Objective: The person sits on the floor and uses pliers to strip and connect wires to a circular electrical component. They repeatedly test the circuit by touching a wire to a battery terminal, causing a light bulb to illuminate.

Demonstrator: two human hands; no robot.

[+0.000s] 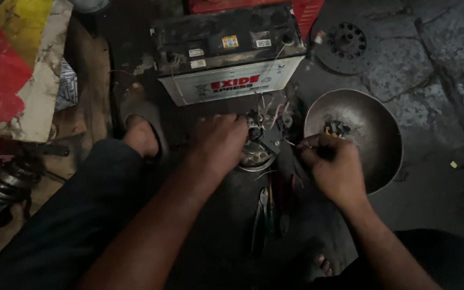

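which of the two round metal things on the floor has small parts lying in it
The big metal bowl beside the right hand has small parts in it. The flat disc with holes, farther off near the battery, is bare.

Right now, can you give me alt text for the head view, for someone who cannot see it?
Seen from above, a person's left hand grips a small round wired part on a dark floor while the right hand pinches a thin wire. A car battery stands behind, a metal bowl to the right, pliers below.
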